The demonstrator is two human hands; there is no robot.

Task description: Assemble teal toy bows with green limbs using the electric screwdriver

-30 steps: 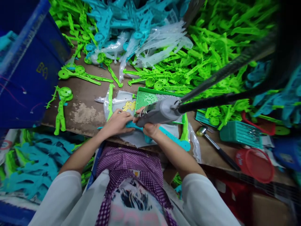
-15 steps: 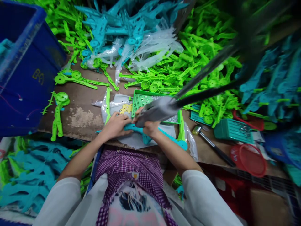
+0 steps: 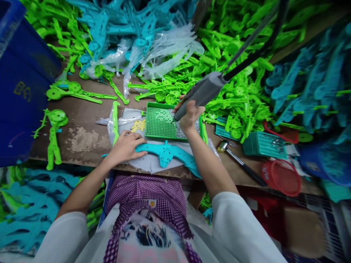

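Observation:
My left hand (image 3: 127,147) holds the left end of a long blue plastic part (image 3: 166,153), its fingers curled over that end. The part lies on a grey cloth (image 3: 150,165) near the bench edge, and my right forearm hides some of its right side. In my right hand (image 3: 192,116) is a grey power screwdriver (image 3: 203,93), gripped round its body and tilted. Its tip points down into a green perforated tray (image 3: 146,120), by the small silver screws (image 3: 181,128) heaped at the tray's right side.
A dark cable runs from the screwdriver to the upper right. Piles of lime-green parts (image 3: 241,91) and blue parts (image 3: 117,25) fill the back. A hammer (image 3: 241,162), a teal basket (image 3: 263,146) and a red basket (image 3: 282,177) sit right; a blue bin (image 3: 30,73) stands left.
My right hand has lifted the screwdriver off the blue plastic part and moved it forward and right to the screws in the tray. My left hand stays on the part.

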